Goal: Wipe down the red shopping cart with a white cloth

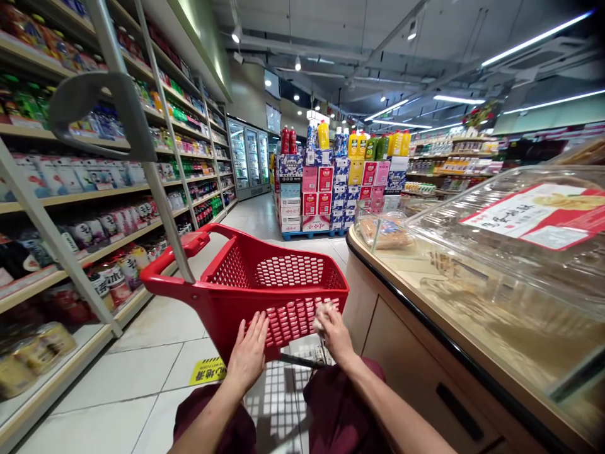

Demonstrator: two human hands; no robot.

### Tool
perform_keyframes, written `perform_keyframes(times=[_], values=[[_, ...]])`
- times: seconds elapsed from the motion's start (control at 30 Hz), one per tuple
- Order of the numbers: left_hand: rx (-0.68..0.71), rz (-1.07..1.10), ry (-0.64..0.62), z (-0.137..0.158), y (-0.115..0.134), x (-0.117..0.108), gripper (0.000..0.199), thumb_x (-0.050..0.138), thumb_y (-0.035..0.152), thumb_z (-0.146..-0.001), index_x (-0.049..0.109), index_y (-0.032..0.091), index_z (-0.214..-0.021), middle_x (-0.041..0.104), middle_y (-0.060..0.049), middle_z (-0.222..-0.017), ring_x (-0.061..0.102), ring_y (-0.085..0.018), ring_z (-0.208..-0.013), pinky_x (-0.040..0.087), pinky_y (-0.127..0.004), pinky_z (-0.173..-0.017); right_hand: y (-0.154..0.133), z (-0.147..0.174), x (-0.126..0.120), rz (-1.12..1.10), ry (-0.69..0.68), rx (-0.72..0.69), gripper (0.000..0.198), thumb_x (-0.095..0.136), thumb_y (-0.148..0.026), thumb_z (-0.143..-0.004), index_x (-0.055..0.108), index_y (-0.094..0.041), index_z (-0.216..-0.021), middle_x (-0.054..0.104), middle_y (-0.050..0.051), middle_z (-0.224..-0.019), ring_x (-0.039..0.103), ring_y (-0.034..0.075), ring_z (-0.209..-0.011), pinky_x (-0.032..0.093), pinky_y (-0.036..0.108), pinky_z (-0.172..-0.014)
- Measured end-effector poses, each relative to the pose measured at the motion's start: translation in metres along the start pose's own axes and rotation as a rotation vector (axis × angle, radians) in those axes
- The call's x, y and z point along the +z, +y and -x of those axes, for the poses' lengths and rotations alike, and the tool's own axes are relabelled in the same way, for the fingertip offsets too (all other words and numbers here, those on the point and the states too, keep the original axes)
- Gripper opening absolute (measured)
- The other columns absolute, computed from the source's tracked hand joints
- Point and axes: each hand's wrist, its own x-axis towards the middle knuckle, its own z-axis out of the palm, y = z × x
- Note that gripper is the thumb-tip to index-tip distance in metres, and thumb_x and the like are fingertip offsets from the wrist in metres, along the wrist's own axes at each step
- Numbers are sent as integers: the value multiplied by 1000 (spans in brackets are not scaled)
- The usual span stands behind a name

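A red plastic shopping cart (227, 291) with a perforated basket stands in front of me. Its grey upright pole carries a grey loop handle (135, 113) on the left. My left hand (249, 353) lies flat against the basket's near side, fingers stretched out. My right hand (336, 333) is closed around a crumpled whitish cloth (321, 316) at the right end of the same side. Part of the cloth is hidden in my fingers. It looks to be against the perforated wall.
Drink shelves (94, 183) line the left. A wooden display counter (401, 353) with clear-lidded food packages stands close on the right. Ahead is a pallet of stacked drink boxes (326, 195). A yellow floor sticker (208, 371) marks the white tiles. Glass-door fridges (248, 154) stand farther back.
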Motion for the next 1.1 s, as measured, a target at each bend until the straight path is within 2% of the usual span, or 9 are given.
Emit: perform_keyframes(times=[0.1,0.23,0.3,0.43,0.5,0.67,0.87,1.03,1.1], values=[[6,14,-2,-1,-2,-5,61,38,19,-71,33,15,-132,31,-5,-141,21,-19,-132,12,-41,-109,-11,-20,0,18,106,-43,32,38,-15,-86,59,-21,-109,53,8,-113,43,22,-111,37,40,-96],[37,12,9,0,-4,-8,61,38,19,-71,32,14,-132,31,-6,-140,21,-19,-132,12,-41,-109,-18,-4,12,33,-102,-155,33,42,-8,-83,62,-23,-105,57,8,-108,43,22,-112,41,36,-92],[32,6,18,1,-7,-8,60,38,19,-72,34,14,-131,34,-6,-139,24,-19,-131,13,-40,-108,-20,4,13,44,-131,-172,31,47,-9,-81,61,-21,-106,57,9,-108,44,22,-110,44,36,-88],[4,-5,55,1,-11,-8,57,38,20,-74,35,13,-130,35,-7,-139,25,-20,-130,14,-42,-108,-34,-21,8,31,42,-195,31,45,-12,-84,58,-20,-111,53,10,-113,43,22,-110,39,40,-94],[7,-6,71,1,-11,-9,56,38,21,-75,35,13,-130,35,-7,-139,24,-20,-131,14,-42,-108,-43,-33,11,25,60,-237,28,44,-13,-85,59,-19,-108,55,9,-109,45,21,-106,39,39,-94],[9,-13,77,9,-17,-10,54,38,21,-75,37,14,-129,38,-6,-137,26,-19,-130,16,-40,-107,-54,-12,29,62,-121,-332,24,48,-12,-83,62,-20,-100,58,8,-100,46,21,-104,43,36,-89],[-81,-10,85,14,-29,-13,55,37,17,-73,39,12,-128,37,-8,-137,26,-20,-130,15,-41,-107,-74,-35,27,0,-15,-282,28,43,-16,-87,56,-19,-111,54,9,-109,46,20,-103,37,40,-95],[-74,-25,94,24,-34,-12,57,39,16,-71,38,13,-129,37,-7,-137,25,-19,-130,13,-40,-108,-77,-9,46,53,-202,-397,26,50,-12,-82,61,-19,-104,57,9,-102,44,21,-109,40,37,-92],[-97,-23,93,29,-39,-12,58,39,16,-71,38,13,-129,37,-7,-138,26,-20,-130,13,-41,-108,-82,-7,46,42,-200,-402,30,49,-10,-81,59,-19,-108,56,9,-105,44,21,-109,41,37,-92]])
